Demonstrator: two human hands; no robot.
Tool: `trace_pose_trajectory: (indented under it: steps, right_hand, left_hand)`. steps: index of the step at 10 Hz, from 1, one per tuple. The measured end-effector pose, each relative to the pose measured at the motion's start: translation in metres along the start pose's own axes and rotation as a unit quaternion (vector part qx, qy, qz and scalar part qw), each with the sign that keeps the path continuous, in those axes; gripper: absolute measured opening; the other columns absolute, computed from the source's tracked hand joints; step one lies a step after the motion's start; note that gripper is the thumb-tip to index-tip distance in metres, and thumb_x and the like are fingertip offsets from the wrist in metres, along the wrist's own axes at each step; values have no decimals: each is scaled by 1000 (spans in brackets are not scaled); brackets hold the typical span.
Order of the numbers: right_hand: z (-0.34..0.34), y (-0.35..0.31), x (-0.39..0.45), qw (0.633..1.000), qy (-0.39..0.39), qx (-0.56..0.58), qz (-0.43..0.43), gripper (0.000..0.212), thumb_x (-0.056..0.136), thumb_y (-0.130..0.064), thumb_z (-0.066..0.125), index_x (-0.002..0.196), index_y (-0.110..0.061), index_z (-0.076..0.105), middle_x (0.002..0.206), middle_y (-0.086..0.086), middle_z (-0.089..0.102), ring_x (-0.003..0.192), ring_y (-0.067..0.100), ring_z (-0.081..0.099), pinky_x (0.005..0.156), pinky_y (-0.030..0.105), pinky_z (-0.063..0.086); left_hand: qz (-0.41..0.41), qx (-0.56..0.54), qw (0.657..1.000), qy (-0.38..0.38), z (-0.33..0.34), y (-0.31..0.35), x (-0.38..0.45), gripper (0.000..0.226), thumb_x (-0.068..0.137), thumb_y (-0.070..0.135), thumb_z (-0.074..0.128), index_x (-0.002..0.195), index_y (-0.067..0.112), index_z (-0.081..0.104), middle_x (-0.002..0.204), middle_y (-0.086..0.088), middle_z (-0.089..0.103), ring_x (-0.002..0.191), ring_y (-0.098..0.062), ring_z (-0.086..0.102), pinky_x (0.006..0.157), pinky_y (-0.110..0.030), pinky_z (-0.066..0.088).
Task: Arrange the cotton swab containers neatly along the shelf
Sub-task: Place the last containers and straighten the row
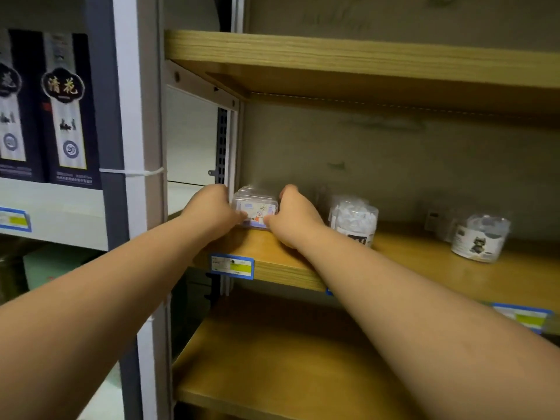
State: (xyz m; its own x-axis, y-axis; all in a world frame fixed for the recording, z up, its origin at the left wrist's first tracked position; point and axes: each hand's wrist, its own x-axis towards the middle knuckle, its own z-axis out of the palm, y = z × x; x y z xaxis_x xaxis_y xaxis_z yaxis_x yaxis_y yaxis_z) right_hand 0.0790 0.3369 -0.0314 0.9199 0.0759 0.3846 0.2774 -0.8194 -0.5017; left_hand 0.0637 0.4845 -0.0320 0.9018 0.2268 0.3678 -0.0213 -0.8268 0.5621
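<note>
At the shelf's (281, 262) left end, both hands (212, 207) (295, 215) seemingly pinch a flat swab box (255, 209) squarely between them.

This is a shop aisle, seen from close to the shelving. Wooden shelf boards (378, 57) sit on metal uprights (133, 147) with slotted rails, the kind of adjustable racking used for retail display. Blue-framed price labels (232, 266) with yellow strips are fixed to the shelf edges at centre, lower right and far left. Packaged goods face outward: small clear cotton swab containers (354, 219) with printed labels on the middle shelf, and at upper left tall dark liquor gift boxes (68, 110) bearing Chinese characters, standing side by side on a neighbouring white shelf (60, 213).
</note>
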Motion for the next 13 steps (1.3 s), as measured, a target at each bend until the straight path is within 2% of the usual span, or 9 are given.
trace_pose_trajectory:
  steps: [2, 3, 5, 7, 8, 9, 10, 12, 13]
  right_hand:
    - [-47, -11, -43, 983, 86, 24, -159, 37, 95, -22, 64, 126, -12, 48, 128, 12, 58, 119, 33, 56, 97, 45, 49]
    - [-93, 8, -67, 965, 142, 48, -217, 21, 96, -15, 57, 116, -15, 52, 112, 6, 60, 105, 26, 58, 87, 41, 50]
    - [-211, 116, -113, 940, 268, 53, -203, 7, 93, -17, 58, 95, -20, 64, 84, -3, 67, 76, 13, 61, 68, 35, 50]
    - [-306, 275, -136, 950, 311, 6, 23, 13, 92, -23, 56, 100, -28, 65, 82, -9, 65, 74, 9, 62, 70, 35, 54]
    - [-347, 345, -126, 938, 322, -36, 126, 26, 91, -22, 53, 117, -22, 61, 101, 0, 67, 91, 22, 65, 79, 40, 56]
    - [-385, 404, -105, 922, 316, -54, 217, 40, 89, -19, 55, 128, -13, 55, 124, 13, 60, 114, 34, 59, 95, 44, 53]
    - [-404, 449, -83, 917, 272, -20, 293, 51, 89, -11, 55, 139, -9, 46, 131, 20, 57, 116, 39, 60, 96, 46, 54]
    - [-394, 521, -47, 906, 202, 78, 362, 45, 94, 0, 55, 137, 6, 46, 138, 25, 54, 126, 42, 55, 86, 38, 46]
    - [-384, 536, -38, 922, 151, 91, 346, 49, 92, -3, 62, 139, 2, 47, 139, 22, 55, 127, 39, 55, 86, 35, 45]
  left_hand:
    - [194, 0, 970, 149, -10, 43, -32, 44, 93, 14, 59, 136, 9, 57, 129, -16, 60, 118, -34, 58, 95, -45, 48]
    - [318, -54, 929, 182, -11, 90, -57, 41, 86, -1, 51, 122, 11, 66, 117, -9, 64, 109, -26, 59, 88, -33, 44]
    - [410, -222, 884, 22, 32, 223, -119, 48, 92, 2, 54, 134, 26, 59, 117, 17, 64, 107, 8, 57, 93, -6, 43]
    - [421, -218, 864, -169, 109, 347, -152, 63, 99, 25, 55, 154, 40, 28, 154, 15, 38, 102, 9, 51, 96, -16, 42]
    - [406, -184, 869, -215, 151, 405, -153, 75, 98, 33, 57, 156, 43, 11, 161, 8, 21, 122, -13, 50, 104, -35, 44]
    - [367, -152, 887, -235, 203, 456, -145, 89, 93, 39, 62, 157, 40, 0, 167, -4, 4, 150, -33, 19, 121, -45, 24]
    - [306, -117, 902, -281, 257, 499, -127, 105, 87, 48, 68, 158, 35, -9, 168, -9, -5, 153, -34, 10, 122, -42, 22]
    - [225, -120, 920, -299, 336, 548, -89, 108, 82, 45, 75, 159, 18, 4, 160, -11, 27, 142, -29, 36, 106, -32, 38]
    - [222, -138, 919, -297, 367, 558, -73, 92, 67, 47, 72, 147, 17, 38, 139, -13, 55, 120, -30, 58, 99, -35, 51]
